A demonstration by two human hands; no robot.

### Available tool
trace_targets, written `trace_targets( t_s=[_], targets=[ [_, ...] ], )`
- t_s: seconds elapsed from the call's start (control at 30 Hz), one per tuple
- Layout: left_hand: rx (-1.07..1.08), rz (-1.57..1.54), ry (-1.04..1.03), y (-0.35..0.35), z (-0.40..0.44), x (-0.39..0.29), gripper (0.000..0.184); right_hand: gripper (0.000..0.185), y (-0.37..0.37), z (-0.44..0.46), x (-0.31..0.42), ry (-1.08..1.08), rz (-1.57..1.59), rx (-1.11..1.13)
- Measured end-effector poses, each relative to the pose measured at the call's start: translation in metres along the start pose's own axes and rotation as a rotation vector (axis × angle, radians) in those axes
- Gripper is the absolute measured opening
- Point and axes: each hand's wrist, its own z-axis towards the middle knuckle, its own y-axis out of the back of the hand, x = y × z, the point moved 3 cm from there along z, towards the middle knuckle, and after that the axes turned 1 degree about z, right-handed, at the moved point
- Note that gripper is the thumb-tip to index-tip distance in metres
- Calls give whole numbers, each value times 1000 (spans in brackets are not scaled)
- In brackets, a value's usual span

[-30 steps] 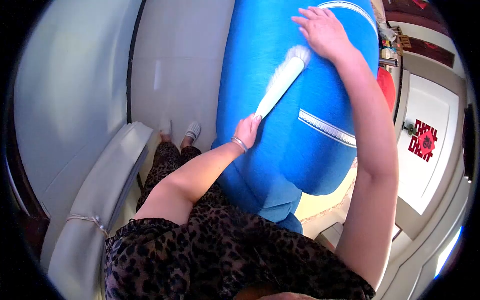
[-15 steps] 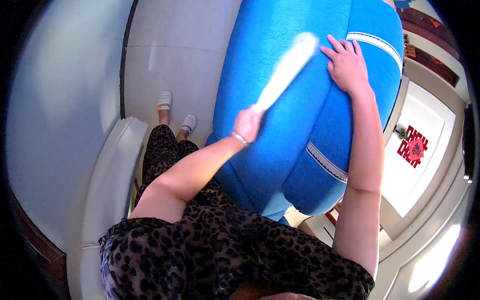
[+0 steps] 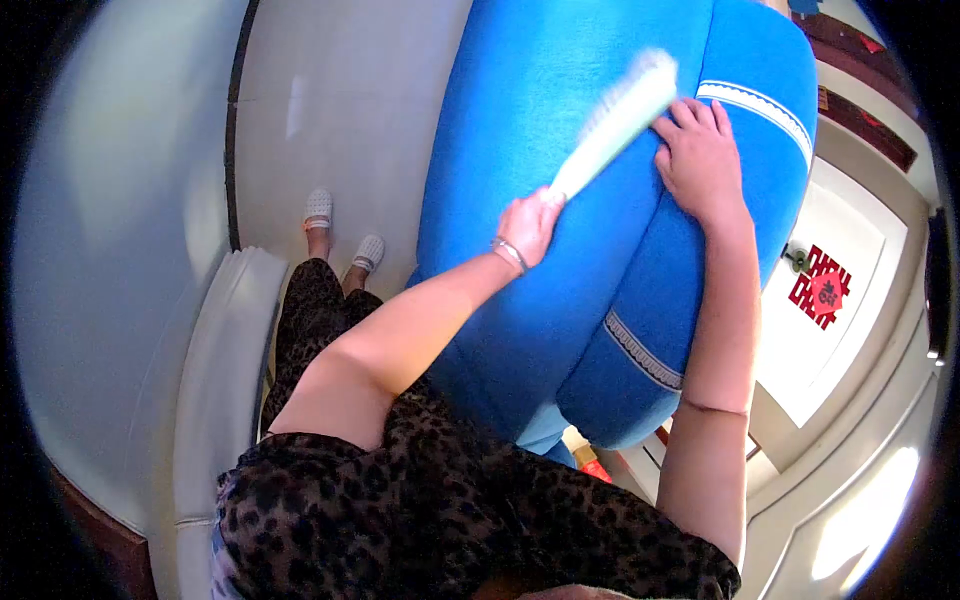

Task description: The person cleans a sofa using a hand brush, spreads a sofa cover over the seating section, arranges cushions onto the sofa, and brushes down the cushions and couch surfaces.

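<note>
My left hand (image 3: 530,230), with a bracelet at its wrist, is closed round the narrow end of a pale brush (image 3: 620,115). The brush slants up and to the right over a blue padded sofa (image 3: 520,120); its whitish bristles are blurred. My right hand (image 3: 700,165) lies palm down on the blue fabric, fingers apart, close to the right side of the brush and just left of a white lace trim strip (image 3: 758,105). A second trim strip (image 3: 642,352) crosses the cushion lower down.
Pale floor (image 3: 340,110) runs left of the sofa, with my feet in white slippers (image 3: 318,205) on it. A light curtain-like drape (image 3: 225,350) hangs at the left. On the right is a white door (image 3: 850,230) with a red decoration (image 3: 825,288).
The view has shifted. My left hand has moved the brush right and up across the sofa. My right hand has gone from near the upper trim to the fabric left of it.
</note>
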Motion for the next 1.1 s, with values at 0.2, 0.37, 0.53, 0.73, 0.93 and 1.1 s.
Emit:
trace_targets(
  t_s=[0.2,0.37,0.53,0.73,0.93,1.1],
  targets=[
    [-63,295,674,10,12,93,53,35,3,1,1,-1,37,-41],
    [-115,128,108,8,52,-4,42,35,5,4,0,-21,94,-33],
    [74,351,346,-5,87,10,50,34,6,5,-1,-28,100,-42],
    [-187,268,526,53,106,78,55,36,11,8,0,-53,153,-24],
    [38,235,-25,1,144,-37,40,38,17,15,-2,-78,184,-3],
    [-1,127,132,-17,162,49,41,39,18,20,-2,-118,246,8]
  ],
)
